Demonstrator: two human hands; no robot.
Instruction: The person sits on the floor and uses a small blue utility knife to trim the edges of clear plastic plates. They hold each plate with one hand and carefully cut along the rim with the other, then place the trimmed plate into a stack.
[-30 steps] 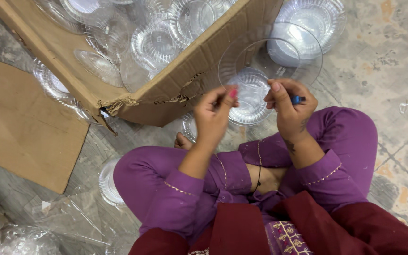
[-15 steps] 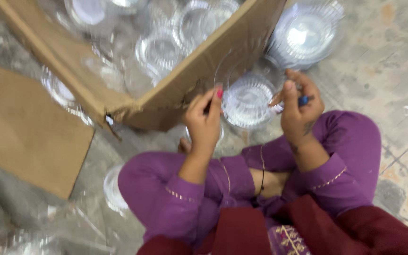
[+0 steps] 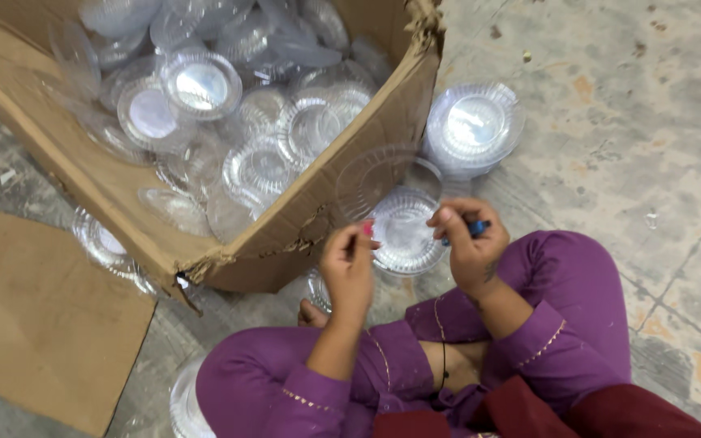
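Head view: both hands [image 3: 407, 255] grip a clear, ribbed, round plastic plate [image 3: 376, 182].

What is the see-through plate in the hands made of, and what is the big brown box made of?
The plate looks like thin clear plastic: glossy, ribbed at the rim, with the box visible through it. The box looks like matte brown corrugated cardboard, judging by its torn, frayed edges. The left hand and right hand hold the plate.
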